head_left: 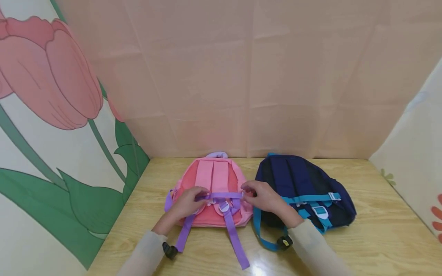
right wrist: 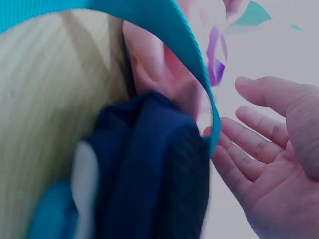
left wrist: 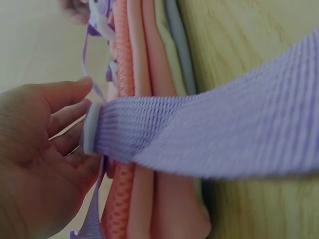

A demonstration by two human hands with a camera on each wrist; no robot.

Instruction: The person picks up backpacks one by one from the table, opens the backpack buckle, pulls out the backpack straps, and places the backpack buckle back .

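A pink backpack with purple straps lies on the table, its strap side facing up. A purple chest strap runs across it. My left hand is at the left end of this strap; in the left wrist view its loosely bent fingers are beside a purple strap with a pale buckle, thumb and fingers apart. My right hand is by the strap's right end, fingers loosely spread and holding nothing. The right wrist view shows a blue strap passing close to its fingertips.
To the right lies a navy backpack with bright blue straps, close against the pink one. Two loose purple strap ends hang toward the front of the wooden table. A pinkish cloth backdrop stands behind.
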